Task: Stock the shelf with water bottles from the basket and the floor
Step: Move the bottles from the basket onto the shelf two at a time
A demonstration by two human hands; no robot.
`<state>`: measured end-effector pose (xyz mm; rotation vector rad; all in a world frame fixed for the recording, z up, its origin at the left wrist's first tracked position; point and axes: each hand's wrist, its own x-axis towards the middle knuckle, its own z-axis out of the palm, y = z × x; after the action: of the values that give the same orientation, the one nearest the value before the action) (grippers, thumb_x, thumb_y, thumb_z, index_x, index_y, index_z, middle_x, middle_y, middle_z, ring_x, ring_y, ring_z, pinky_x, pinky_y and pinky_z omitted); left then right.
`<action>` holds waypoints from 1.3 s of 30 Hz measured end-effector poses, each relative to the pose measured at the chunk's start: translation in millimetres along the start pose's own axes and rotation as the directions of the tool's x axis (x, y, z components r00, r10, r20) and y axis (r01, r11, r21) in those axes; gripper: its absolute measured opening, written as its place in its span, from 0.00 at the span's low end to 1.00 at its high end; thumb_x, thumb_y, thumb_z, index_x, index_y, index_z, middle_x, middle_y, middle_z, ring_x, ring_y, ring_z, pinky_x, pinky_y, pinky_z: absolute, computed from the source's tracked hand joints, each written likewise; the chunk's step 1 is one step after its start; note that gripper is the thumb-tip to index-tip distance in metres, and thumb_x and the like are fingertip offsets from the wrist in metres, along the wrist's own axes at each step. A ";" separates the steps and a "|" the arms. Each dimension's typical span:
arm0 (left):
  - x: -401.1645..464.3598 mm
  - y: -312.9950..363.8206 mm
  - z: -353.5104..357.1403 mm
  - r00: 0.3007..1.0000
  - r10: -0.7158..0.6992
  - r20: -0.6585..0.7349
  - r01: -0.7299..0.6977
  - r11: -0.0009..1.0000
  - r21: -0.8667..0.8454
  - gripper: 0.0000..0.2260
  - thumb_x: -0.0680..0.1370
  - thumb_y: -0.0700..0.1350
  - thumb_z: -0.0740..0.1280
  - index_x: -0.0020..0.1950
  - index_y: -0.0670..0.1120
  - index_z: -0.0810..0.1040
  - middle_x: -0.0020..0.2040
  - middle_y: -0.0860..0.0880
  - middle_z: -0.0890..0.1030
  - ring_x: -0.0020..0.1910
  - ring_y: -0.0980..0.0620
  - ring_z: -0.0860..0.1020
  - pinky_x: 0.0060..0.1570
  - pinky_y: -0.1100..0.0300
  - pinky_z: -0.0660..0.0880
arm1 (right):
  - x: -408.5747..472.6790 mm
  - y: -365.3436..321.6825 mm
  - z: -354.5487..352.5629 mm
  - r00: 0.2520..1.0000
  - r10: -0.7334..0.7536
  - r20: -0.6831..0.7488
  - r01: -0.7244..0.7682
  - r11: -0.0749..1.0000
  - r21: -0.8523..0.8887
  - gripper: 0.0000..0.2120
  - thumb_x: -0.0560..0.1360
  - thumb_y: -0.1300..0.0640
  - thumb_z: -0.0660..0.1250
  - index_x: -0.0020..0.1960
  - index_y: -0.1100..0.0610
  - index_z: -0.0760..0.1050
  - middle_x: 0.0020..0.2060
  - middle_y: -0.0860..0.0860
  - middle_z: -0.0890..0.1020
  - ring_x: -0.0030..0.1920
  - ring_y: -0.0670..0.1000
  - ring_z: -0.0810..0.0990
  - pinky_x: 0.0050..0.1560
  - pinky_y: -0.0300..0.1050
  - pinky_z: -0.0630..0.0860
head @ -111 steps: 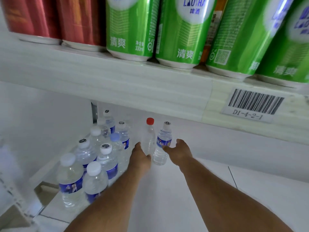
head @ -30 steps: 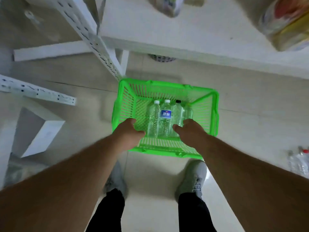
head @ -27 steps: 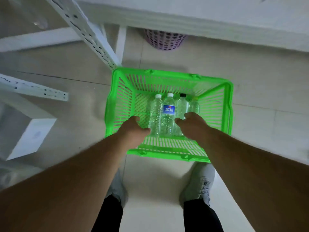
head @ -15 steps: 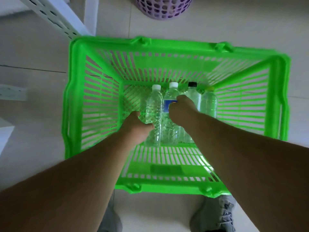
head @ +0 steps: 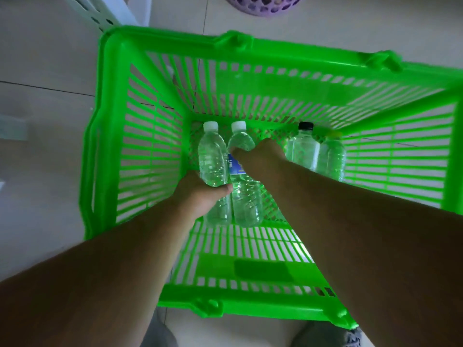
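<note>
A green slatted basket [head: 110,136] stands on the floor below me. Several clear water bottles lie on its bottom. My left hand [head: 200,194] grips the leftmost white-capped bottle [head: 213,159] round its middle. My right hand [head: 260,156] curls over the blue-labelled white-capped bottle [head: 246,201] beside it. To the right lie a black-capped bottle [head: 303,149] and a further bottle [head: 332,156] with a pale cap, both untouched.
A purple perforated basket [head: 263,6] sits on the tiled floor beyond the green basket. A white perforated shelf upright [head: 100,11] stands at the top left. My shoes show at the bottom edge, just in front of the basket's near rim.
I turned from the shelf down to the basket and leaned closer. Both hands went down into it and have closed round the two left bottles.
</note>
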<state>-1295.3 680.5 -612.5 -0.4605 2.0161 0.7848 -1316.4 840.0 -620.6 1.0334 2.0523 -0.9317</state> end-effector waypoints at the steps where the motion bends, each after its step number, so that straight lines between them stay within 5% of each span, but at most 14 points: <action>1: 1.3 1.1 -0.2 1.000 -0.017 0.012 0.017 1.000 0.012 0.24 0.67 0.58 0.78 0.57 0.47 0.80 0.52 0.51 0.84 0.44 0.55 0.82 0.44 0.65 0.77 | 3.0 0.8 3.0 1.000 -0.002 0.017 0.001 1.000 0.015 0.26 0.69 0.35 0.71 0.38 0.59 0.69 0.30 0.50 0.73 0.28 0.47 0.74 0.25 0.38 0.61; 3: 4.2 1.7 -0.8 0.997 -0.079 0.009 0.078 0.995 0.058 0.33 0.66 0.61 0.77 0.65 0.45 0.76 0.60 0.46 0.81 0.52 0.47 0.81 0.54 0.56 0.77 | 7.5 3.9 5.8 0.999 -0.025 0.045 0.022 0.998 0.055 0.28 0.69 0.34 0.71 0.47 0.61 0.75 0.32 0.50 0.74 0.29 0.48 0.74 0.25 0.38 0.62; 6: 2.3 3.0 -4.2 0.997 -0.076 0.014 0.076 0.997 0.019 0.29 0.66 0.57 0.78 0.62 0.46 0.78 0.58 0.47 0.82 0.52 0.47 0.81 0.55 0.54 0.78 | 5.7 8.7 1.8 0.995 -0.072 0.070 0.068 0.996 0.052 0.32 0.69 0.35 0.71 0.54 0.63 0.77 0.37 0.54 0.77 0.36 0.54 0.79 0.32 0.41 0.70; 11: -29.9 12.1 -14.0 0.999 -0.017 -0.040 0.015 0.999 -0.047 0.11 0.67 0.50 0.79 0.41 0.50 0.79 0.39 0.54 0.81 0.36 0.58 0.78 0.36 0.68 0.70 | -22.0 17.1 -16.8 0.990 -0.132 0.056 0.121 0.978 0.171 0.28 0.69 0.37 0.73 0.54 0.61 0.79 0.44 0.57 0.82 0.38 0.54 0.80 0.30 0.39 0.68; 13: -52.8 21.4 -20.2 0.998 0.046 -0.043 -0.049 0.995 -0.083 0.09 0.68 0.47 0.79 0.35 0.52 0.79 0.36 0.56 0.83 0.34 0.61 0.79 0.35 0.68 0.72 | -45.5 15.2 -32.4 0.987 -0.160 0.009 0.156 0.971 0.181 0.26 0.69 0.38 0.73 0.55 0.58 0.80 0.44 0.54 0.82 0.36 0.50 0.79 0.25 0.35 0.65; 17: -122.6 51.9 -45.5 0.986 0.146 -0.085 -0.156 0.979 -0.128 0.09 0.66 0.44 0.79 0.44 0.50 0.83 0.37 0.55 0.86 0.35 0.60 0.83 0.36 0.64 0.79 | -107.8 3.4 -86.7 0.967 -0.248 -0.063 0.256 0.944 0.210 0.14 0.71 0.40 0.73 0.46 0.51 0.82 0.34 0.44 0.83 0.32 0.41 0.80 0.25 0.34 0.67; 20: -187.7 78.7 -71.1 0.970 0.224 -0.095 -0.237 0.958 -0.161 0.15 0.66 0.39 0.79 0.51 0.45 0.82 0.43 0.50 0.86 0.43 0.51 0.85 0.47 0.56 0.80 | -171.2 -12.3 -140.8 0.939 -0.324 -0.115 0.342 0.918 0.203 0.10 0.71 0.43 0.73 0.37 0.48 0.79 0.29 0.40 0.80 0.27 0.32 0.76 0.25 0.27 0.66; 22: -237.0 99.8 -92.2 0.957 0.269 -0.104 -0.285 0.940 -0.188 0.17 0.67 0.37 0.79 0.53 0.44 0.81 0.45 0.49 0.86 0.45 0.51 0.85 0.50 0.55 0.79 | -220.0 -26.4 -178.8 0.924 -0.351 -0.154 0.377 0.904 0.200 0.13 0.70 0.41 0.73 0.42 0.50 0.79 0.34 0.44 0.83 0.34 0.38 0.80 0.32 0.36 0.72; 26: -344.3 140.5 -139.6 0.915 0.375 -0.146 -0.398 0.899 -0.185 0.14 0.67 0.41 0.79 0.48 0.48 0.79 0.40 0.51 0.84 0.38 0.59 0.81 0.40 0.66 0.74 | -328.3 -54.8 -254.7 0.893 -0.401 -0.205 0.443 0.866 0.233 0.19 0.70 0.42 0.74 0.53 0.54 0.79 0.41 0.48 0.84 0.42 0.49 0.83 0.42 0.43 0.78; 29: -428.5 165.4 -179.3 0.881 0.442 -0.170 -0.470 0.861 -0.196 0.14 0.67 0.43 0.79 0.48 0.51 0.79 0.42 0.53 0.84 0.42 0.59 0.81 0.41 0.69 0.74 | -418.4 -77.1 -306.1 0.863 -0.430 -0.264 0.496 0.818 0.290 0.18 0.70 0.45 0.75 0.53 0.54 0.78 0.43 0.49 0.85 0.45 0.51 0.84 0.49 0.53 0.79; 35: -595.2 196.3 -257.1 0.761 0.623 -0.182 -0.649 0.732 -0.207 0.15 0.68 0.43 0.79 0.51 0.52 0.80 0.44 0.55 0.85 0.44 0.62 0.82 0.43 0.70 0.74 | -613.2 -113.0 -390.0 0.760 -0.507 -0.407 0.634 0.716 0.293 0.13 0.72 0.49 0.74 0.54 0.49 0.79 0.45 0.44 0.84 0.46 0.43 0.82 0.48 0.43 0.77; 39: -684.9 202.9 -294.6 0.682 0.711 -0.172 -0.731 0.655 -0.190 0.16 0.68 0.46 0.79 0.53 0.51 0.80 0.47 0.55 0.86 0.47 0.58 0.83 0.50 0.60 0.77 | -724.8 -128.8 -425.0 0.677 -0.513 -0.527 0.707 0.651 0.275 0.11 0.72 0.49 0.74 0.54 0.45 0.79 0.44 0.41 0.85 0.46 0.41 0.83 0.46 0.37 0.77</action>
<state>-1232.7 640.0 156.6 0.2376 2.1891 1.5394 -1176.4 849.3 217.8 0.7622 2.7062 -1.7654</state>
